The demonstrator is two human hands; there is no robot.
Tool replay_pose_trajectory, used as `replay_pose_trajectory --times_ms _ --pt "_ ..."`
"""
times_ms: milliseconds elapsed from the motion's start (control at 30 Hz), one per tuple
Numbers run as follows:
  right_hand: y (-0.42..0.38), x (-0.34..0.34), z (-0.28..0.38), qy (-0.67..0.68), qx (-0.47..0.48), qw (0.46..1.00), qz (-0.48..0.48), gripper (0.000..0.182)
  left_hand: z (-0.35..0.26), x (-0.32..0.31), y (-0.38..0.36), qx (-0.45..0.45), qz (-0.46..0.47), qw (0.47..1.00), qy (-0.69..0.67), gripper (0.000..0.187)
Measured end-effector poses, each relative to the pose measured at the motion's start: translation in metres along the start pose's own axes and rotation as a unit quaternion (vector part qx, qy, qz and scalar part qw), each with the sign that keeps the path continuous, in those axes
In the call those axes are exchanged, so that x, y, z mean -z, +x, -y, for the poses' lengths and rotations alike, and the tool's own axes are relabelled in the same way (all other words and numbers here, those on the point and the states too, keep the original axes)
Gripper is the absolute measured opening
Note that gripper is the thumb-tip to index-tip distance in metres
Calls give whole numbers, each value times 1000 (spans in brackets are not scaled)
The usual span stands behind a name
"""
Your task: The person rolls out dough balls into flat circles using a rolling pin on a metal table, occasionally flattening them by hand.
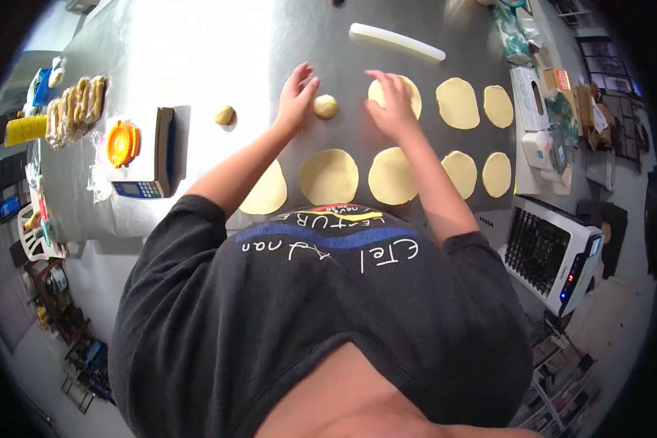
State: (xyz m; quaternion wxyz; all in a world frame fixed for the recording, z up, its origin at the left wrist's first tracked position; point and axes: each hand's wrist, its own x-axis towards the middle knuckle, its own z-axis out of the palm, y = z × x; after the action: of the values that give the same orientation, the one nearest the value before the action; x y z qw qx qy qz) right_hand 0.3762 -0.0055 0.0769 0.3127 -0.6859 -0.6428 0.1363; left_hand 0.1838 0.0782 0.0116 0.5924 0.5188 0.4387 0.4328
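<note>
My left hand (298, 95) is just left of a small dough ball (325, 106), fingers apart and holding nothing. Over the left part of a flat dough round (409, 97) in the back row is my right hand (391, 106), its fingers spread; whether it touches the dough I cannot tell. The ball lies between my two hands. Another dough ball (225, 114) sits farther left. Several flat rounds lie in a front row, among them one (329, 177) below the ball, and two more, one of them this oval (458, 104), are right of my right hand.
A white rolling pin (397, 41) lies toward the back of the metal table (306, 36). At left are a scale (137, 189), an orange dough press (123, 143) and bagged rolls (77, 109). Boxes (527, 98) line the right edge; an air cooler (551, 248) stands below them.
</note>
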Motion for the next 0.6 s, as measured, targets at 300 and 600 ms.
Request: replay_pose_trajectory --times_ms 300,600 --pt "38 -79 58 34 -3 985 171 34 49 -33 12 -298 198 696 623 80" --pt "34 -101 42 -58 51 996 44 15 10 -34 5 -230 250 611 715 94"
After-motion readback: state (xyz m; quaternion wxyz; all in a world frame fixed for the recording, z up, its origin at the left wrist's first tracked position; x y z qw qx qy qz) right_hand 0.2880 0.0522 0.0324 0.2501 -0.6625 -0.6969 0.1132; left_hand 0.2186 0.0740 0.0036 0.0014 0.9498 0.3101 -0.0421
